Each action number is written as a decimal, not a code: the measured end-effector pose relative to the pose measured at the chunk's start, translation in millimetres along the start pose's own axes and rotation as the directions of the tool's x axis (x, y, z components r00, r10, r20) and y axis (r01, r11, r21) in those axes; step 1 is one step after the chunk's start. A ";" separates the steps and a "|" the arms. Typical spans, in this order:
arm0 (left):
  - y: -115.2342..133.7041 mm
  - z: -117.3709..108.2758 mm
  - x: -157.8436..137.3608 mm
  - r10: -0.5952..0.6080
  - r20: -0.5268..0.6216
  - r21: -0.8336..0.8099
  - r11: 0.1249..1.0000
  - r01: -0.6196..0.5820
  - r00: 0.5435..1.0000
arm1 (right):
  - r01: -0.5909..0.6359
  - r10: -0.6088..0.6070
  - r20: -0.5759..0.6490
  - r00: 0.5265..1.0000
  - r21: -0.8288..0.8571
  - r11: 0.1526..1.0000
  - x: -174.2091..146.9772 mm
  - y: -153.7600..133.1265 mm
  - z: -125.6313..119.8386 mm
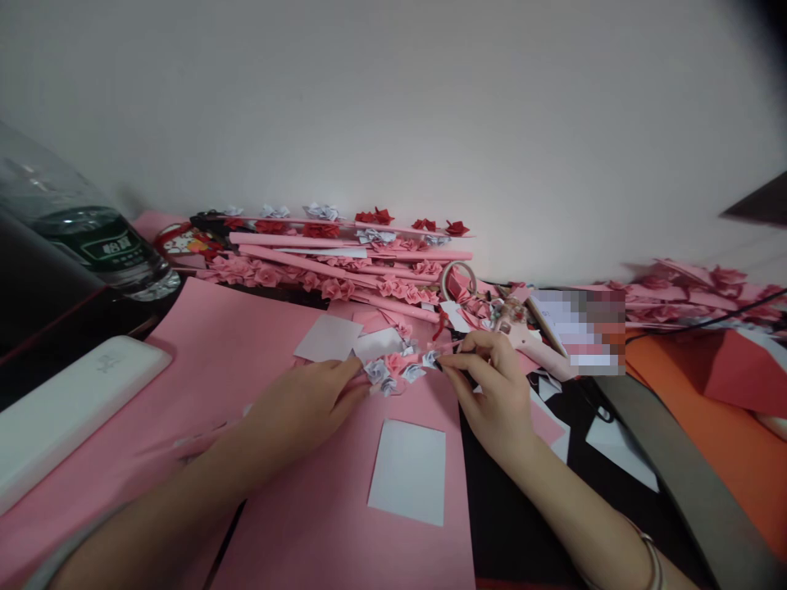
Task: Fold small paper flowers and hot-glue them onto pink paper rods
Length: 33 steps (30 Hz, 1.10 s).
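Observation:
A pink paper stem with pink and white folded paper flowers (393,370) lies across the middle, just above the pink paper sheet (270,459). My left hand (301,403) grips its left end between thumb and fingers. At the other end, my right hand (497,385) has its thumb and index finger pinched at a small white paper flower (430,359). The right fingertips partly hide what they touch. Below the stem, a white paper rectangle (407,471) rests on the pink sheet. Two more white paper pieces lie behind the left fingers.
Flowered paper stems (332,287) are heaped along the wall, with a tape roll (443,283) on them. A pale pink glue gun (541,352) and a phone (553,319) lie right. At left are a water bottle (104,246) and a long white case (92,418). Orange paper (689,426) is at right.

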<state>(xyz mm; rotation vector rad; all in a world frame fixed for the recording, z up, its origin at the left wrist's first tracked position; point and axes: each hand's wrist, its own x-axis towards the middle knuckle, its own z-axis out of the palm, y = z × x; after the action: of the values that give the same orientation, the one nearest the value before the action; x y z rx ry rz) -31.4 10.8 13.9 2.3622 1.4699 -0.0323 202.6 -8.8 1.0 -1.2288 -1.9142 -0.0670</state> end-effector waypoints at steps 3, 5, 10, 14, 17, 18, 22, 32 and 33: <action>1.1 0.8 0.4 0.002 0.012 -0.007 1.000 -0.002 1.000 | 0.013 -0.013 0.001 1.000 -0.025 1.000 0.4 0.0 1.7; 1.5 0.9 0.6 0.008 0.013 -0.007 1.000 -0.008 1.000 | 0.022 -0.022 0.002 1.000 -0.054 0.998 0.9 -0.5 2.3; 2.0 -0.2 0.4 0.018 0.008 0.014 1.000 -0.018 1.000 | 0.050 -0.050 0.001 0.999 -0.046 0.998 1.8 -1.0 3.9; 1.5 0.4 0.8 0.020 -0.001 0.011 1.000 -0.020 1.000 | 0.018 -0.017 0.031 0.999 -0.005 1.000 0.8 -0.9 5.4; 1.7 1.3 1.1 0.024 0.001 0.006 1.000 -0.024 1.000 | -0.004 0.004 0.045 0.999 0.003 1.000 0.4 -1.1 6.9; 1.9 1.6 1.1 0.026 0.002 0.004 1.000 -0.026 1.000 | -0.009 0.008 0.049 0.999 0.005 1.000 0.6 -1.2 7.5; 2.5 2.2 0.9 0.027 -0.003 0.006 1.000 -0.027 1.000 | -0.008 0.007 0.058 0.998 0.008 1.000 2.1 -2.3 9.5; 3.3 1.3 1.2 0.022 -0.009 0.003 1.000 -0.022 1.000 | -0.011 0.011 0.080 0.997 -0.004 1.000 0.6 -1.4 10.5; 3.0 0.9 1.4 0.014 -0.010 -0.008 1.000 -0.014 1.000 | -0.015 0.015 0.076 0.997 0.002 1.000 0.9 -1.6 9.9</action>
<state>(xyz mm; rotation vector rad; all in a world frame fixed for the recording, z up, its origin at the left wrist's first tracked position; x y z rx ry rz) -28.0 10.5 13.6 2.3687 1.4555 -0.0108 195.2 -4.4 -4.1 -1.2605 -1.9697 -0.0100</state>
